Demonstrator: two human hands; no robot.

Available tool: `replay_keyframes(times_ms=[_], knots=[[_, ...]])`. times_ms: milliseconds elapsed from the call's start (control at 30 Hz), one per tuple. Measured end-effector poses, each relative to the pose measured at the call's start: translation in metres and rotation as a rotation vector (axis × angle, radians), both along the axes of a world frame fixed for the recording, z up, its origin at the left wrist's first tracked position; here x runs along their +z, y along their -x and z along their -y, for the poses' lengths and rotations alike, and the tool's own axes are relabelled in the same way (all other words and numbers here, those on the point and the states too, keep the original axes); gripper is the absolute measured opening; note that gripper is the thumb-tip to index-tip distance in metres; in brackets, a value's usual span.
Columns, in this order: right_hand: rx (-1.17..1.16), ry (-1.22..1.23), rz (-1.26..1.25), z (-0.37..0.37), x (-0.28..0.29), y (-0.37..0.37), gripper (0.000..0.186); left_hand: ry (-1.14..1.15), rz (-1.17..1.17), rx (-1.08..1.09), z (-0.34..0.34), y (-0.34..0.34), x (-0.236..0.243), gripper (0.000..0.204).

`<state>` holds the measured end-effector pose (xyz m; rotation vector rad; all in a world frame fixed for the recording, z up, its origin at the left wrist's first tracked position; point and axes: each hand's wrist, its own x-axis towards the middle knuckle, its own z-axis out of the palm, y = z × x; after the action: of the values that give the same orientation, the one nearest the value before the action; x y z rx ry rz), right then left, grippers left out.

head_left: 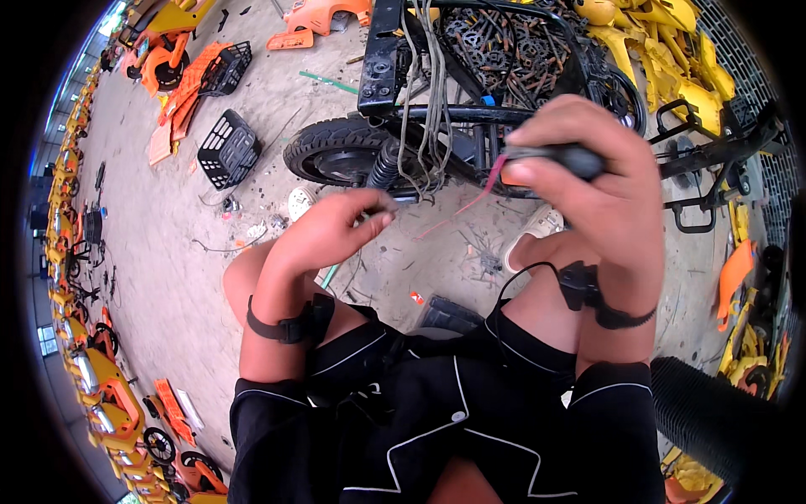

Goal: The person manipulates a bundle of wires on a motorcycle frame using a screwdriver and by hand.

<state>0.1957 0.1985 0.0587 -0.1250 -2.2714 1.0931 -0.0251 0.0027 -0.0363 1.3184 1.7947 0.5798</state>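
Note:
My right hand point(592, 164) is raised at the right, in front of the scooter frame. Its thumb and fingers close round a tool with a rounded dark handle point(579, 160), whose kind I cannot make out. From the tool's front end a thin pink wire point(480, 197) hangs down to the left. My left hand point(332, 227) is lower, beside the rear wheel point(332, 155), its thumb and forefinger pinched together. The fingertips are blurred, and what they hold, if anything, does not show. Grey cables point(428, 92) drape over the black scooter frame point(382, 71) between my hands.
Metal sprockets and rods point(512, 50) lie heaped within the frame. A black basket point(228, 149) and orange panels point(180, 101) are on the floor to the left. Yellow panels point(680, 67) pile up at the far right. Beside me stands a black ribbed object point(705, 412).

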Motion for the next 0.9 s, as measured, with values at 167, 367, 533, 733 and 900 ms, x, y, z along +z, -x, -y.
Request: replay_keyframes(times_ms=[167,367,533,733,900], knots=[[0.053,0.115,0.136,0.009,-0.021,0.031,0.019,-0.63,0.355,0.264,-0.016,-0.031,0.007,0.034],[0.086,0.101,0.077,0.014,-0.026,0.048,0.017,-0.881,0.303,0.266,-0.03,-0.044,0.017,0.036],[0.057,0.123,0.07,0.014,-0.027,0.054,0.019,-0.896,0.249,0.315,-0.034,-0.037,0.016,0.025],[0.04,0.17,0.082,0.01,-0.03,0.056,0.022,-0.926,0.214,0.316,-0.031,-0.027,0.024,0.014],[0.084,0.192,0.101,0.009,-0.036,0.06,0.022,-0.911,0.289,0.355,-0.026,-0.028,0.024,0.013]])
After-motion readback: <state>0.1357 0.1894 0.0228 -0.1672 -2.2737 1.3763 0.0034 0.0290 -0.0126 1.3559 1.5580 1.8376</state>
